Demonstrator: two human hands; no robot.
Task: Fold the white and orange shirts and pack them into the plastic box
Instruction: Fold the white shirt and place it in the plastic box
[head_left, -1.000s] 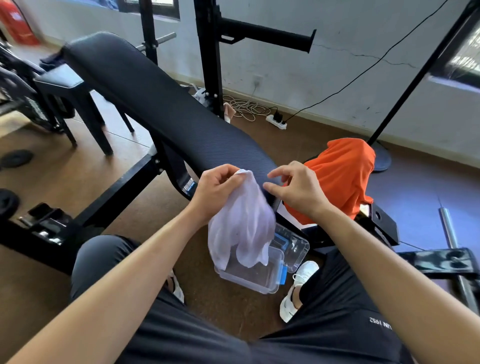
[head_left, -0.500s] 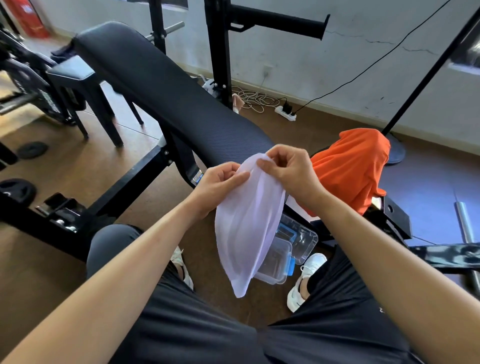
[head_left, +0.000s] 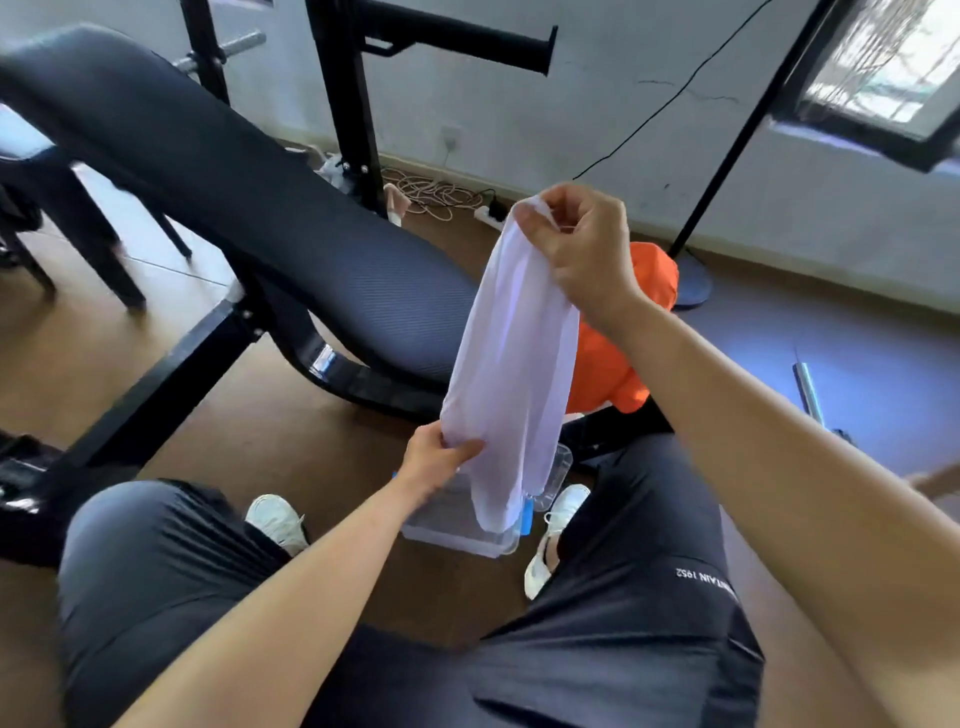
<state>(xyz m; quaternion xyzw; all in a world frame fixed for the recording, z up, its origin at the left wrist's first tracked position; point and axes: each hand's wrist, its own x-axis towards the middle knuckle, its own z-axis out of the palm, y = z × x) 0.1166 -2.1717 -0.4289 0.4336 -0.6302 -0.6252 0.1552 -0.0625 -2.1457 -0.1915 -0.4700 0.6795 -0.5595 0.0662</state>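
The white shirt (head_left: 511, 358) hangs as a long narrow bundle between my hands. My right hand (head_left: 582, 249) pinches its top end, raised high. My left hand (head_left: 434, 457) grips its lower left edge. Below the shirt's tail, the clear plastic box (head_left: 462, 535) with blue clips sits open on the floor between my feet, partly hidden by the cloth. The orange shirt (head_left: 608, 364) lies crumpled on the bench end behind the white one, mostly covered by it and my right forearm.
A black padded weight bench (head_left: 270, 208) slants across the left and centre. Its rack uprights (head_left: 348, 104) stand behind. A power strip and cables (head_left: 447, 195) lie by the wall. A lamp stand base (head_left: 693, 283) sits right. My knees and white shoes (head_left: 280, 519) flank the box.
My right hand has lifted the shirt's top end up and right. My left hand let go of the top and dropped to grip the lower edge, stretching the shirt longer.
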